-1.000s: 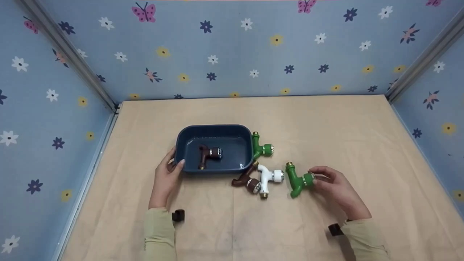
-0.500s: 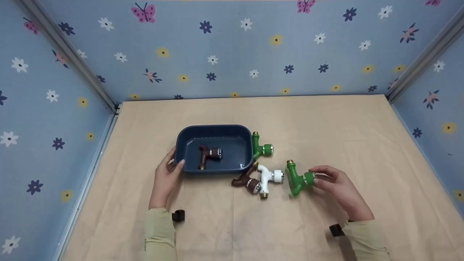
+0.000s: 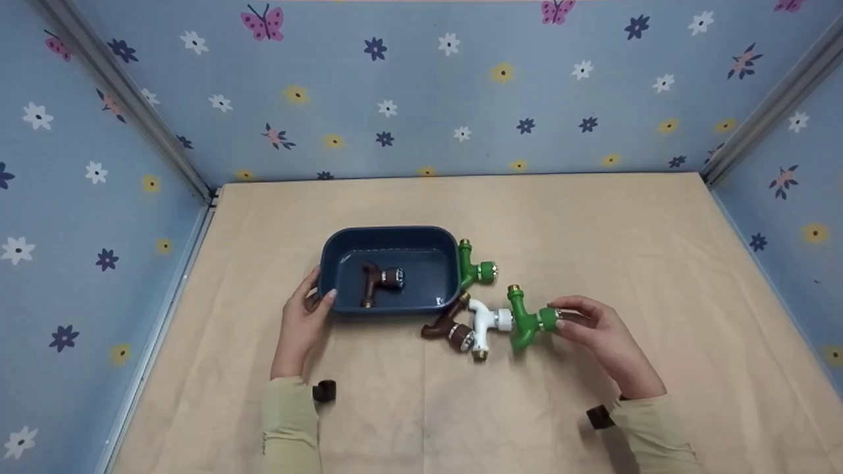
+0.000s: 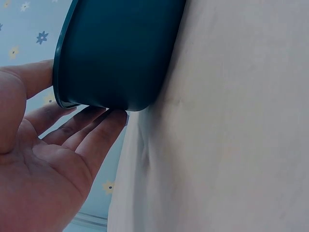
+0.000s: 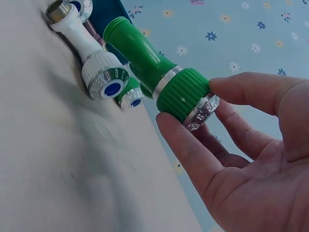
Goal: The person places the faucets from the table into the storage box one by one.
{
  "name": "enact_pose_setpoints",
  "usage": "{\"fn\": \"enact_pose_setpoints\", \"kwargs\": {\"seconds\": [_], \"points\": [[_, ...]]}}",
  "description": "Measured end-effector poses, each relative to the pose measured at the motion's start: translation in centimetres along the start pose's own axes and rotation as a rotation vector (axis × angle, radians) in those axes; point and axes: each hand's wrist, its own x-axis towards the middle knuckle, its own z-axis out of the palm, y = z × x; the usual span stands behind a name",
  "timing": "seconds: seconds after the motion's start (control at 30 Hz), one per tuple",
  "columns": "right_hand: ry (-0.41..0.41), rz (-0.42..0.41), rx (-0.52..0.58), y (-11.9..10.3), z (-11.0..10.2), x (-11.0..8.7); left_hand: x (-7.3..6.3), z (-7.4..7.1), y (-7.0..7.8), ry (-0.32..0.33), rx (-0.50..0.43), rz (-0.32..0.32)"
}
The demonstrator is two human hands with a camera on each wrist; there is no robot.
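A dark blue plastic tub [image 3: 392, 313] rests on the cloth. At its left end my left hand [image 3: 306, 329] grips the corner, thumb on the rim and fingers along the outer wall [image 4: 111, 58]. My right hand [image 3: 602, 336] pinches a green tap [image 3: 525, 326] by its ribbed knob [image 5: 183, 94], between thumb and fingertips. In the right wrist view this tap is raised off the table. In the head view it overlaps the end of a white tap [image 3: 484, 322]. One brown tap [image 3: 373, 280] lies inside the tub.
Another brown tap [image 3: 448, 329] lies by the tub's front right corner, left of the white tap. A second green tap [image 3: 471, 266] lies against the tub's right side. Beige cloth [image 3: 593, 224] covers the table, with flowered blue panels [image 3: 421, 85] behind and at both sides.
My right hand has raised the green tap from the cloth and carried it a little left, towards the white tap. The left hand and tub have stayed in place.
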Motion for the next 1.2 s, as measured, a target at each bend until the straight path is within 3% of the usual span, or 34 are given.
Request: {"fn": "enact_pose_setpoints", "kwargs": {"seconds": [0.4, 0.63, 0.9, 1.2], "points": [[-0.034, -0.004, 0.062, -0.4, 2.1, 0.5, -0.1, -0.2, 0.7, -0.003, 0.005, -0.038], [-0.044, -0.029, 0.073, -0.5, 3.1, 0.9, 0.0, -0.5, 0.6, -0.037, -0.021, -0.073], [-0.055, -0.044, 0.091, -1.5, 4.2, 1.8, 1.0, -0.8, -3.5, -0.022, -0.100, -0.005], [-0.074, -0.054, 0.083, -2.7, 5.8, 3.3, 1.1, -0.6, -3.7, -0.015, -0.110, -0.006]]}}
